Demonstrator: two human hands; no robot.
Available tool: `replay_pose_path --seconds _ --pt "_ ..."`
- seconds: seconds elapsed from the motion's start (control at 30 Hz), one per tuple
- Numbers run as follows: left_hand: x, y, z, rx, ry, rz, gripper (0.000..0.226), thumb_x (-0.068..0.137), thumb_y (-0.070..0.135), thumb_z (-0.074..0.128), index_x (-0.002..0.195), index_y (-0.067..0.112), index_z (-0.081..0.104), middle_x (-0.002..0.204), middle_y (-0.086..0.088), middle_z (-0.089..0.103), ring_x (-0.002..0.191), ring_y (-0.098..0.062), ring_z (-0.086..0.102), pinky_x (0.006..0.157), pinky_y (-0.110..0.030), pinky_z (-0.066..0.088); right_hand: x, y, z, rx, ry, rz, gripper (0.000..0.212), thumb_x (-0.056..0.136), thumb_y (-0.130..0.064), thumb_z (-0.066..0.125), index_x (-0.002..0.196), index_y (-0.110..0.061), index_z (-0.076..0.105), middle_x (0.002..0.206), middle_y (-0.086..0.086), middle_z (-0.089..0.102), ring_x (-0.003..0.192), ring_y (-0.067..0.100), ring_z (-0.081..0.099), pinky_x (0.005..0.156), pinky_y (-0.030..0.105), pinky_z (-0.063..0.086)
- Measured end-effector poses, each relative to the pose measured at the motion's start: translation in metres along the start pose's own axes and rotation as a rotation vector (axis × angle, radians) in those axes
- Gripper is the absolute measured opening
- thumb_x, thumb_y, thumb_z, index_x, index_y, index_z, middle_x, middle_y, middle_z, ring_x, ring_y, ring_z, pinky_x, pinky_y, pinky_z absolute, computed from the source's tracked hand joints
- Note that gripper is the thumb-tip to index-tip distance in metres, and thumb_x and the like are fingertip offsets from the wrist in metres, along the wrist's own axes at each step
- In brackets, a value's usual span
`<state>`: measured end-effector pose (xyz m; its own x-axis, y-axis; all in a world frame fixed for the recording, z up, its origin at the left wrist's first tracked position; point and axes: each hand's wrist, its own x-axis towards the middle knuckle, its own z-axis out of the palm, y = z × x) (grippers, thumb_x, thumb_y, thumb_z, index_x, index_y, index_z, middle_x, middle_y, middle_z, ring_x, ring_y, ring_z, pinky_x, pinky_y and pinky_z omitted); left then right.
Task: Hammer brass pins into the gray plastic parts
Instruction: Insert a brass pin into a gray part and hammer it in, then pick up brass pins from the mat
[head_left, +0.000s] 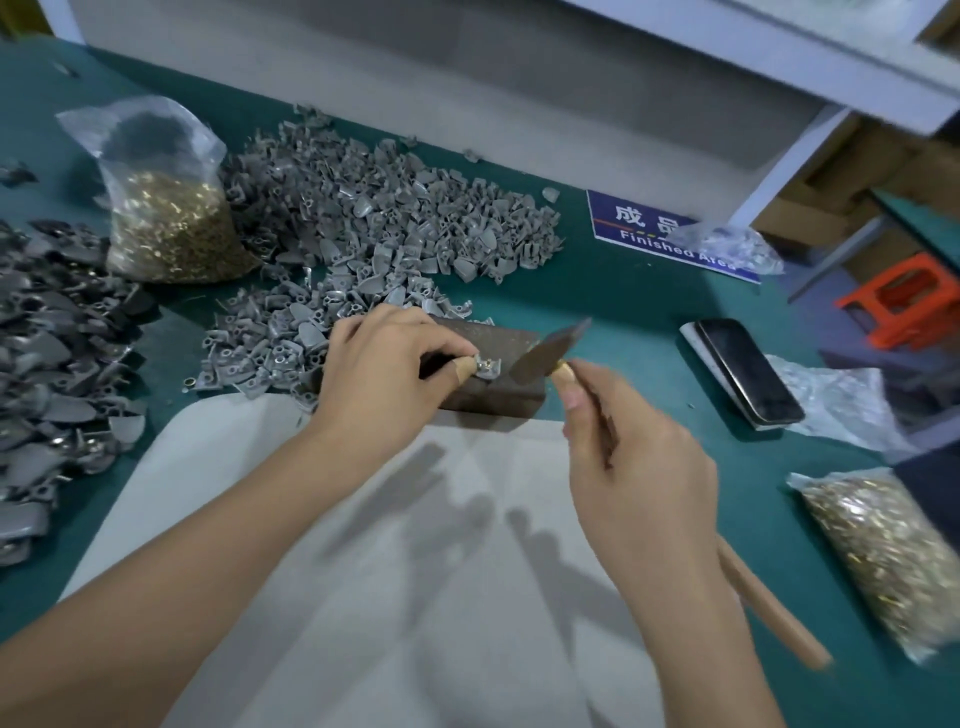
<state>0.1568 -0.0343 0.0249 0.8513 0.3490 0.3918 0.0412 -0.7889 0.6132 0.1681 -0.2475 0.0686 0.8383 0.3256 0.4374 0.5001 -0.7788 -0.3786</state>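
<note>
Centrally, left hand (384, 364) pinches a gray part (485, 368) on the block's (493, 395) edge; right hand (634, 467) grips the hammer (545, 348) just beside.

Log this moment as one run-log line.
left hand: pinches gray part on metal block | right hand: grips hammer beside part

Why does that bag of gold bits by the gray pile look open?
It is open: the bag of brass pins stands upright, its plastic top gaping loose above the pins.

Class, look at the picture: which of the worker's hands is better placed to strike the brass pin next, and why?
The right hand: it grips the wooden-handled hammer beside the small gray plastic part, which the left hand steadies on the dark metal block.
</note>
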Motion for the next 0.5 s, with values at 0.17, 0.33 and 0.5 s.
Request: replay_pose_path --seconds 0.17,0.33,0.5 --pt "-0.001 0.004 0.001 0.006 -0.015 -0.025 0.008 0.091 0.048 0.069 0.096 0.045 0.075 0.094 0.020 0.063 0.106 -0.008 0.050 0.092 -0.032 0.024 -0.048 0.015 0.012 0.046 -0.101 -0.105 0.020 0.096 -0.033 0.067 0.115 -0.038 0.068 0.098 -0.019 0.061 0.093 0.013 0.056 0.072 0.032 0.046" --pt "-0.010 0.019 -0.006 0.026 -0.029 -0.037 0.010 0.095 0.042 0.066 0.099 0.040 0.075 0.096 0.018 0.061 0.108 -0.011 0.052 0.097 -0.035 0.025 -0.054 0.011 0.020 -0.042 -0.196 -0.092 0.015 0.093 -0.033 0.072 0.107 -0.039 0.074 0.102 -0.016 0.060 0.098 0.016 0.052 0.084 0.033 0.035" --pt "-0.044 0.031 -0.033 -0.013 0.066 0.022 0.006 0.092 0.035 0.069 0.096 0.037 0.072 0.095 0.021 0.059 0.103 -0.008 0.055 0.099 -0.032 0.029 -0.013 -0.024 0.008 0.269 -0.072 -0.030 0.017 0.096 -0.031 0.067 0.112 -0.032 0.074 0.098 -0.017 0.066 0.089 0.004 0.060 0.082 0.027 0.048"
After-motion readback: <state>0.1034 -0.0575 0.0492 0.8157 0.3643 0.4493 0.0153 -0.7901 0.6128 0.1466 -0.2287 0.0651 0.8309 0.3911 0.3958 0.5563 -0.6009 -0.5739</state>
